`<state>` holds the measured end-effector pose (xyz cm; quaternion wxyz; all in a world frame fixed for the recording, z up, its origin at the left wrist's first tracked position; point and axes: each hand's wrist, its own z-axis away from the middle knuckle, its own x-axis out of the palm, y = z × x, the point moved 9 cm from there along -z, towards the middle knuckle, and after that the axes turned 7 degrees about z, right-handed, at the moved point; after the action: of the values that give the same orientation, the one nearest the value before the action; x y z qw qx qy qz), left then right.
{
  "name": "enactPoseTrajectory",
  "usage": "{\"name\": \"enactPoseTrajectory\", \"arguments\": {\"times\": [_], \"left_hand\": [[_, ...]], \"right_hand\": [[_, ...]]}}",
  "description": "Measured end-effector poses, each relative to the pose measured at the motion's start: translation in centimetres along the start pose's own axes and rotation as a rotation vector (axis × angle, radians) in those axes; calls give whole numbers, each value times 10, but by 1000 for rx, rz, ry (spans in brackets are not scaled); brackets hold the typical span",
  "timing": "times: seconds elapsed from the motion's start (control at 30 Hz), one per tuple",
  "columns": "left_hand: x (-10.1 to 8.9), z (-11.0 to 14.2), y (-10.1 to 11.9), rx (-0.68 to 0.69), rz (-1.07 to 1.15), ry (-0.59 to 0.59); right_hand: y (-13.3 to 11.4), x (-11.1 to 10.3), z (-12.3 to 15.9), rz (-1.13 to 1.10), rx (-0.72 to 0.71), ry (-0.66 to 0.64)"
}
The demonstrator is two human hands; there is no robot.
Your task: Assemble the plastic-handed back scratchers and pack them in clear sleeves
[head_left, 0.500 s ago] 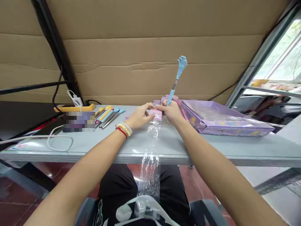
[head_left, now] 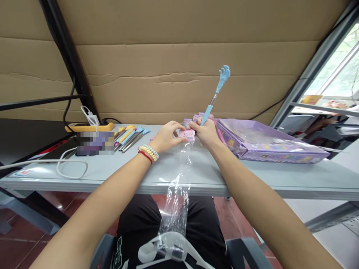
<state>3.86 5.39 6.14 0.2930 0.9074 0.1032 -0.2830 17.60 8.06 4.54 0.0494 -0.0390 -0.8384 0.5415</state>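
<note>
My right hand (head_left: 208,133) is closed around the blue handle of a back scratcher (head_left: 208,113). It has a metal shaft and a blue hand-shaped head, and tilts up to the right. My left hand (head_left: 169,136) pinches a small pink printed packet (head_left: 187,135) at its left side; my right fingertips are at its upper right. From the packet a clear plastic strip (head_left: 177,190) hangs over the table's front edge to my lap. There it meets a white curved piece (head_left: 146,254). More pink packets (head_left: 198,116) lie behind my right hand, partly hidden.
Several back scratchers (head_left: 130,139) lie on the grey table (head_left: 112,168) at left. Near them are a yellow power strip (head_left: 84,128), a white cable (head_left: 84,172) and a blurred-out object (head_left: 95,143). At right is an open purple box (head_left: 275,151) with clear plastic inside.
The back scratcher has shifted a little right with my right hand. The pink packet is tilted a bit more, and the clear strip has moved slightly left over the lap.
</note>
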Motion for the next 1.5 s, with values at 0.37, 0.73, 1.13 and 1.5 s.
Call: {"name": "enactPoseTrajectory", "arguments": {"times": [0.37, 0.73, 1.13, 1.5], "left_hand": [[-14, -3, -25, -196, 4, 137], [-24, 7, -64, -559, 502, 248], [-36, 20, -87, -781, 730, 189], [-78, 39, -126, -910, 462, 511]], "right_hand": [[-4, 13, 7, 105, -2, -169], [21, 18, 21, 410, 305, -457], [1, 12, 25, 508, 156, -548], [-72, -97, -9, 517, 114, 89]]}}
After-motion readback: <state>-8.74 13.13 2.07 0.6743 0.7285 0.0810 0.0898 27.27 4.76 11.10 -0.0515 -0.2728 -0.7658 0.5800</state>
